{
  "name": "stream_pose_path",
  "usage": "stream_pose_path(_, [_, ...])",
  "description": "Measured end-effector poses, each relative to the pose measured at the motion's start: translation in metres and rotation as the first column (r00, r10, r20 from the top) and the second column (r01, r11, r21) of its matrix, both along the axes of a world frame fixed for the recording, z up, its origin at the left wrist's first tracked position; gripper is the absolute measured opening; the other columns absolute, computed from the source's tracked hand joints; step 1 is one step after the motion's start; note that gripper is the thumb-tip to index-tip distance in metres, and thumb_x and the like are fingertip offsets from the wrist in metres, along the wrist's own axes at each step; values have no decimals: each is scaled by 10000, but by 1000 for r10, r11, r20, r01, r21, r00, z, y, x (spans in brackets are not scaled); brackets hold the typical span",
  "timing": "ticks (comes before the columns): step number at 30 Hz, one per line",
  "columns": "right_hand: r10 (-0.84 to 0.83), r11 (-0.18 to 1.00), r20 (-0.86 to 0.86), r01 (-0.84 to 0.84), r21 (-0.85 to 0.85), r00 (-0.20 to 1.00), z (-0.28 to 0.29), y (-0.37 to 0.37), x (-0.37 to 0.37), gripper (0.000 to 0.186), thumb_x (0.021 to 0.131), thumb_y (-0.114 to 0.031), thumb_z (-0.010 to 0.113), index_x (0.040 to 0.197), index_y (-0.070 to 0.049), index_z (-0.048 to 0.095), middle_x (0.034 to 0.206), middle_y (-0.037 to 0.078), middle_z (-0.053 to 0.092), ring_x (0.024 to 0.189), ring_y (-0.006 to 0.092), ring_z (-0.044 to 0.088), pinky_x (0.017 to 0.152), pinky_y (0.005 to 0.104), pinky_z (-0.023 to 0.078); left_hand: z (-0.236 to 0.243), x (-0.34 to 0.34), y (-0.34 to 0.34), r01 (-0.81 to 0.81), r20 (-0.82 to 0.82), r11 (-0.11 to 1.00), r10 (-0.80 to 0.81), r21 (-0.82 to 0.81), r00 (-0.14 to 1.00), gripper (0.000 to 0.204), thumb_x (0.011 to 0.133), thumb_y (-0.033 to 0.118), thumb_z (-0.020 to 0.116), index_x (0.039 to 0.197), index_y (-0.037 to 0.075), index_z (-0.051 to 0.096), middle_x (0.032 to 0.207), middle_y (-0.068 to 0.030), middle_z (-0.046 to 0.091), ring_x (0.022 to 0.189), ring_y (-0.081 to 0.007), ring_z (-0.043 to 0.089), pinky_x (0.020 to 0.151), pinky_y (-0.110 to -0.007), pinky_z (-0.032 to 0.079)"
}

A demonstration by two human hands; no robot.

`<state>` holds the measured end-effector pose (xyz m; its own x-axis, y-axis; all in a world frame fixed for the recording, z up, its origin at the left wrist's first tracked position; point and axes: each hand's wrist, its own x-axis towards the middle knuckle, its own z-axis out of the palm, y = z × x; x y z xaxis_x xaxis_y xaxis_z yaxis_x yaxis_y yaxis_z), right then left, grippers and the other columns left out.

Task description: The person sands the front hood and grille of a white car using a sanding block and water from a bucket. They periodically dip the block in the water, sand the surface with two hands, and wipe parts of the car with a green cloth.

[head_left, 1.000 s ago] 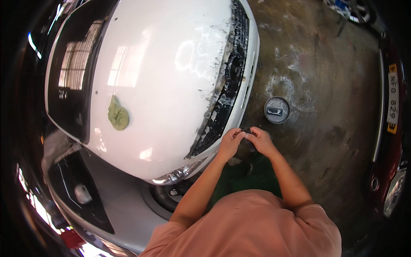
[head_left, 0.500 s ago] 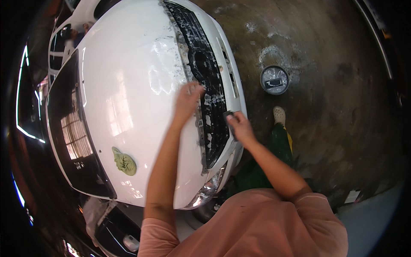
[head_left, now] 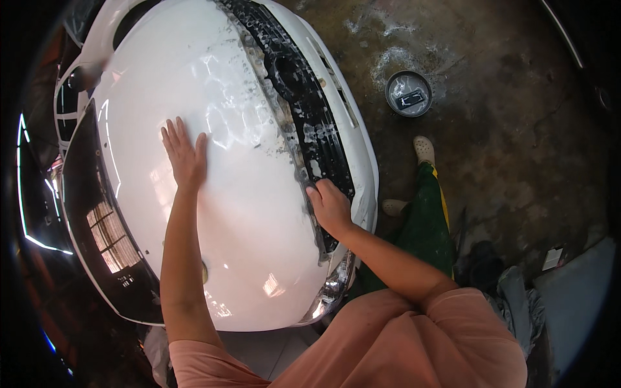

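The white hood (head_left: 252, 258) spreads before the person and to the left, a headlight (head_left: 335, 286) at its near corner. A green rag (head_left: 205, 272) lies on it, partly hidden by the left forearm. The right hand (head_left: 331, 207) is at the scuffed front edge beside the black grille (head_left: 310, 123), fingers curled; whether they grip anything cannot be told. Farther out, the left hand (head_left: 185, 155) is palm down over the hood, fingers extended and thumb apart, with nothing visibly held. Beyond, a round basin (head_left: 391, 105) holding a dark block (head_left: 410, 99) sits on the floor (head_left: 511, 155).
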<state>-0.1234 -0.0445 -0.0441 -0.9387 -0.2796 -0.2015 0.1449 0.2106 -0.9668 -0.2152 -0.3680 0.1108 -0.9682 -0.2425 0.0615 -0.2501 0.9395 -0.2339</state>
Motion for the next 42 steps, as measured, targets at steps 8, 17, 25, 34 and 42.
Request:
stream_pose_path(8, [-114,993,-38,114,17,993,16,-34,-64,224,1011,-251,616,961,-37,573,944,193,623,859,455,627,733,522,503,-2,-4,-1,33,-40,999,-33,-4,999,759,1068,544,431,1640,81,248,1706,-197,179,1587,-399,88,1275,-509,195])
stream_pose_path(17, [-130,990,-121,136,47,984,13,-35,-93,213,1003,-239,621,970,-33,575,932,193,624,873,456,618,741,541,489,0,-10,8,21,-41,999,-19,46,999,762,1065,563,418,1643,95,251,1712,-178,176,1594,-375,72,1277,-494,198])
stream_pose_path(25, [-79,997,-12,78,-18,997,12,-1,41,222,1003,-206,622,931,-17,530,904,203,581,864,454,605,735,514,481,2,0,1,-27,-39,998,29,59,999,747,1066,570,405,1649,130,249,1715,-161,178,1597,-354,77,1280,-481,198])
stream_pose_path(34, [-46,999,2,46,-15,999,15,7,63,209,1008,-203,619,939,-19,548,911,202,594,864,453,605,730,517,477,2,1,1,-16,-54,999,19,52,998,745,1062,562,420,1646,127,263,1713,-158,191,1595,-354,93,1278,-470,196])
stream_pose_path(42, [-113,993,-137,116,14,984,8,-21,-41,230,1015,-220,607,926,-22,532,897,204,582,851,452,602,738,524,484,1,-10,7,19,-74,996,-13,87,997,728,1071,536,419,1641,106,274,1706,-178,207,1587,-377,114,1280,-475,170])
